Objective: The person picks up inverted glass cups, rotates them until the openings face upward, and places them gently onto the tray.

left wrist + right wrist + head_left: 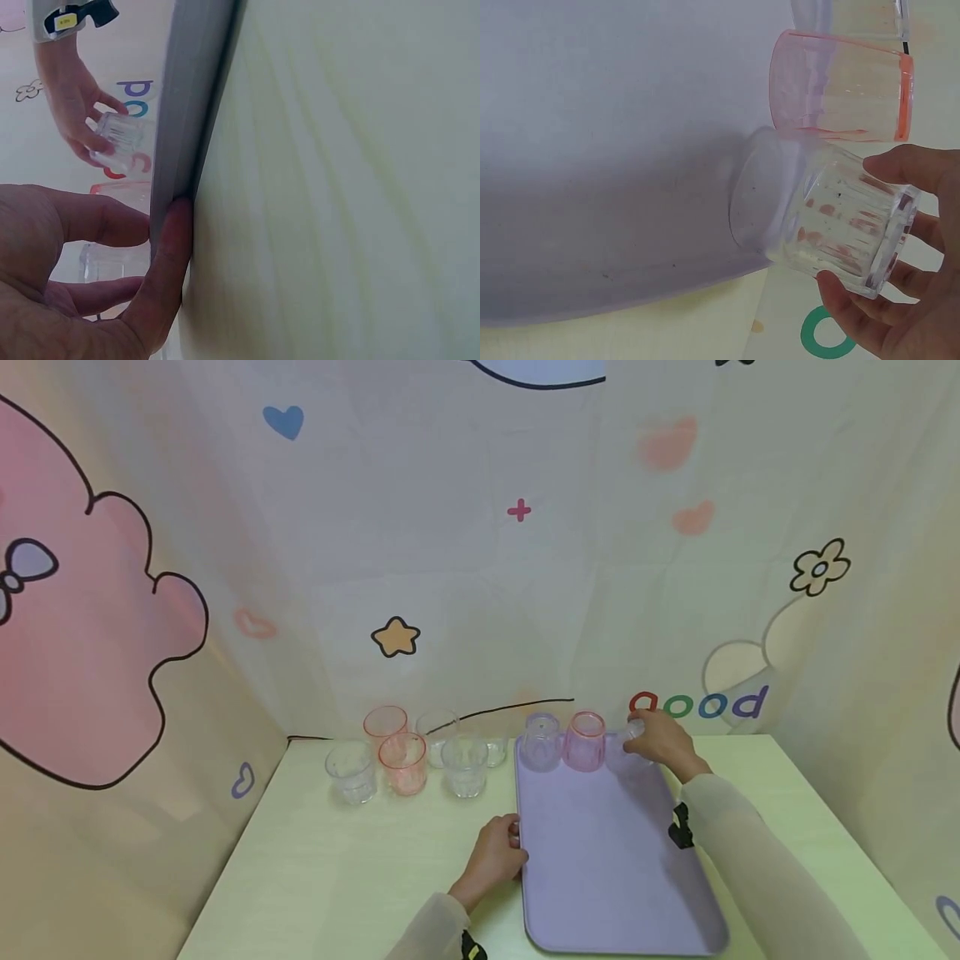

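My right hand [663,743] grips a clear glass [836,221] around its base end, thumb on one side and fingers on the other. This glass is upside down, its mouth at the far right corner of the purple tray [607,860]. Beside it on the tray stand an upside-down pink glass [585,743] and another upside-down clear glass [542,745]. My left hand [495,853] pinches the tray's left rim [187,97] between thumb and fingers. Whether the held glass's whole mouth touches the tray is hard to tell.
Left of the tray, several upright glasses stand in a group, among them a front pink glass [405,768], a rear pink glass [386,723] and a clear glass [352,774]. The pale table [337,877] ends at a printed curtain [465,593] behind.
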The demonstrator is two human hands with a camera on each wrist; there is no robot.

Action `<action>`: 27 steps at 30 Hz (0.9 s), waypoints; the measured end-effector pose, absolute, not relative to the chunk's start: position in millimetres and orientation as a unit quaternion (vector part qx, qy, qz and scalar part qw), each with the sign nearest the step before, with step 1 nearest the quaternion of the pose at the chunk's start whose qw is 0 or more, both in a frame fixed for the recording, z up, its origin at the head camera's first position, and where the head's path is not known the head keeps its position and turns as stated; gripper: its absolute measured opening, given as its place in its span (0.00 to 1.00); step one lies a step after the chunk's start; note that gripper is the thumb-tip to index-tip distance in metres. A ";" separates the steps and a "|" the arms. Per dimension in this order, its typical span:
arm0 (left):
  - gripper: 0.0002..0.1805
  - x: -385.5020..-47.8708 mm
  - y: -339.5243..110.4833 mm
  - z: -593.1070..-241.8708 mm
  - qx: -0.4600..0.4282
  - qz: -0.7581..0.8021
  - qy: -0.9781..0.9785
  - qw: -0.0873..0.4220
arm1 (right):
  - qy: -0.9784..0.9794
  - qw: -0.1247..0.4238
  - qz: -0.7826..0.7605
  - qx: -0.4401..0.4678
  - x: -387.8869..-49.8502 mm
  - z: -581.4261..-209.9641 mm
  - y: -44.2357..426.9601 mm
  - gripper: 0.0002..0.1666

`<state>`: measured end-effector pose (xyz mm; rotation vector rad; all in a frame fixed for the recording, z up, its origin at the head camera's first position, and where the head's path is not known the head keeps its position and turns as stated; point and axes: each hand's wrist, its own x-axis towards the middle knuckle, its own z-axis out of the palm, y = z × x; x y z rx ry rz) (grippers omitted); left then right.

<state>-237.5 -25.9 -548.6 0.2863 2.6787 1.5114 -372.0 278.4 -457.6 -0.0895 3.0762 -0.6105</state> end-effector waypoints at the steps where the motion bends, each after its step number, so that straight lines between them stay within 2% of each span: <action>1: 0.32 -237.5 -26.1 -548.6 0.093 0.490 0.866 0.026 | 0.981 0.003 -0.193 -0.029 -373.7 -458.7 278.4 0.35; 27: 0.33 -241.2 -27.3 -553.9 0.082 0.509 0.856 0.043 | 0.981 -0.009 -0.195 -0.018 -389.8 -468.4 268.9 0.39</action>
